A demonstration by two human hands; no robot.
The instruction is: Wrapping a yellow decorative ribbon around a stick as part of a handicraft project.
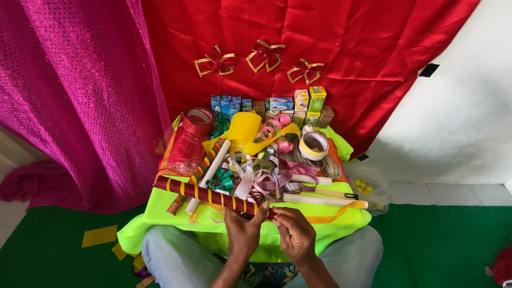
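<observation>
My left hand (244, 230) and my right hand (295, 232) meet at the near end of a long dark red stick (205, 195) wrapped with yellow bands. Both hands pinch that end, fingers closed on it. The stick runs up and to the left across a neon yellow-green cloth (176, 213) that covers a small table over my knees. Just beyond my hands lies a tangle of pink, white and green ribbons (266, 178) and a plain white stick (320, 200).
A roll of yellow tape (313, 145), a red mesh-wrapped jar (192, 140), yellow paper (244, 130) and several small boxes (277, 105) crowd the table. Three red-and-gold bows (264, 56) hang on the red backdrop. Green floor, yellow scraps (100, 235).
</observation>
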